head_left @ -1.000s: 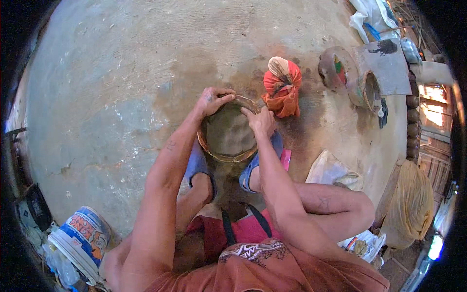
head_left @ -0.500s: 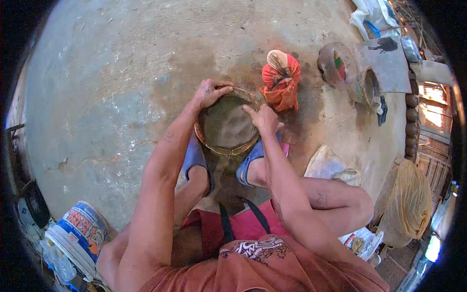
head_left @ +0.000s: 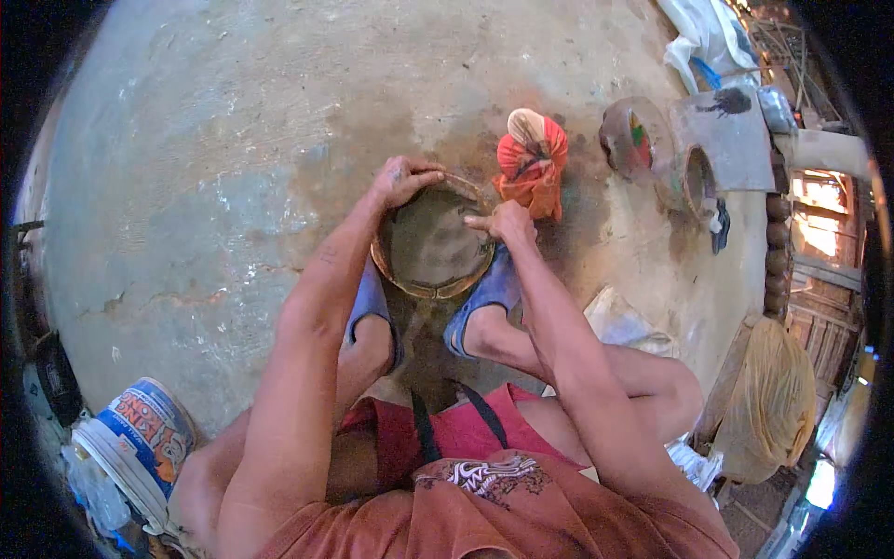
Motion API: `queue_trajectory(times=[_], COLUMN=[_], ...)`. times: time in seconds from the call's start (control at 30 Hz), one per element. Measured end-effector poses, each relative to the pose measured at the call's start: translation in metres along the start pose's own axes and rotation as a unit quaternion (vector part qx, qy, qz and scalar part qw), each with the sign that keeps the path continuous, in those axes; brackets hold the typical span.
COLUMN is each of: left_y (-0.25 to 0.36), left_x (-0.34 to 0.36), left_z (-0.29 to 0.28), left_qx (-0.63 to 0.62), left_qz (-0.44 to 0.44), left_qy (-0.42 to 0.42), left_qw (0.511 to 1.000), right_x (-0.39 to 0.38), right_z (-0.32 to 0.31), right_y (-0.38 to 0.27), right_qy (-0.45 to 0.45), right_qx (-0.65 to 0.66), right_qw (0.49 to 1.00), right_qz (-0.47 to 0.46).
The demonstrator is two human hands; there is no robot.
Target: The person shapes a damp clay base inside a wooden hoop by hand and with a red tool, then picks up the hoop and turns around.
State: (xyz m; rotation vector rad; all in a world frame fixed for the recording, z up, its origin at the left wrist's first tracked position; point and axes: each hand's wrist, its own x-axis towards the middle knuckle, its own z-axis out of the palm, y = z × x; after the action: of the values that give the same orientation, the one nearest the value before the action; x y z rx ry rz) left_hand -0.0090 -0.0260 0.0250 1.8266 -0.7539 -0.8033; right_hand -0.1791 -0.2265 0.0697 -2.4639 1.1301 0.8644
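Between my feet stands a round, open vessel (head_left: 430, 247) that looks like clay, with a thin brown rim and a grey-brown, damp-looking inside. My left hand (head_left: 406, 181) grips its far-left rim, fingers laid over the edge. At the right side, my right hand (head_left: 510, 224) pinches the wall, its thumb reaching inside and the curled fingers outside. Just beyond that hand, a bundle of orange-red cloth (head_left: 533, 172) is tied around something with a rounded, pale top; what is inside is hidden.
Blue shoes (head_left: 494, 284) flank the vessel. Farther right are a round pot (head_left: 633, 140), a ring-shaped vessel (head_left: 698, 177) and a grey board (head_left: 722, 140). A paint bucket (head_left: 144, 438) stands at lower left, a yellowish sack (head_left: 768, 401) at lower right.
My right hand has shifted slightly down along the rim, its thumb now pointing more sideways into the vessel. My left hand keeps its place on the rim. The view has shifted a little.
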Motion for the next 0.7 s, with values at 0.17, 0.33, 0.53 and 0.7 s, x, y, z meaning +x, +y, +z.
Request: queue_trajectory(times=[0.17,0.33,0.53,0.7], left_y=[0.005,0.006,0.006,-0.006], left_x=[-0.005,-0.004,0.000,0.006], left_z=[-0.007,-0.005,-0.004,0.001], left_qx=[0.032,-0.005,-0.004,-0.027], left_qz=[-0.007,0.000,0.000,0.021], left_qy=[0.008,0.002,-0.008,0.015], left_qw=[0.999,1.000,1.000,0.999], right_x=[-0.017,0.002,-0.004,0.003], right_z=[-0.047,-0.057,-0.037,-0.033], right_y=[-0.035,-0.028,-0.022,-0.027], right_qy=[-0.040,-0.108,0.036,0.015], right_qx=[-0.046,-0.172,-0.184,-0.192], right_qw=[0.996,0.934,0.945,0.954], right_qz=[-0.057,-0.294,-0.267,-0.230])
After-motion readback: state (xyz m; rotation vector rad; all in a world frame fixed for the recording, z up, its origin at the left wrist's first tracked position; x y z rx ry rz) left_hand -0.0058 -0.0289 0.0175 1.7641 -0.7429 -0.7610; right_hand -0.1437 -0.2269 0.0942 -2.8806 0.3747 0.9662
